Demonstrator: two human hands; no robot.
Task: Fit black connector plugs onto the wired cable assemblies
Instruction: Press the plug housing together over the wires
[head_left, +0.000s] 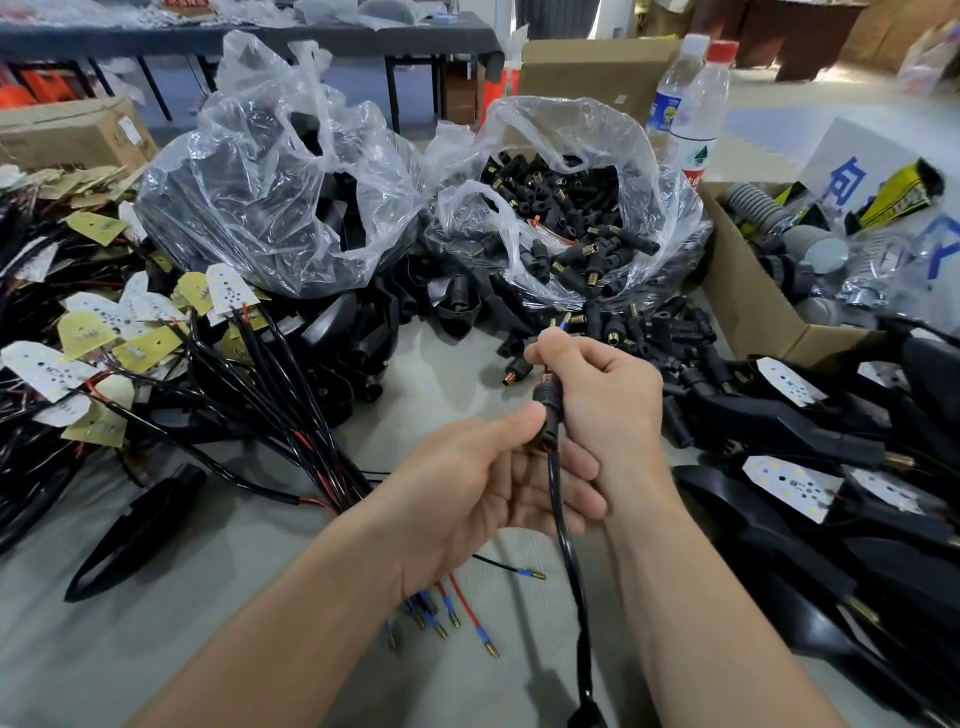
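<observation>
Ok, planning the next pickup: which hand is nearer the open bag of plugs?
Right. The right hand is just short of the bag of plugs; the left hand is further back, behind the right.

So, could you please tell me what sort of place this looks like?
Probably a small assembly workshop: a clear bag of black connector plugs, heaps of wired LED boards, and a cardboard box of parts.

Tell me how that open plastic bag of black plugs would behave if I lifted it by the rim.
Probably floppy: the thin clear bag is crumpled and sags open. Likely heavy for such film, since it is heaped with black plugs. Plugs may spill; some already lie loose on the table beside it.
</observation>
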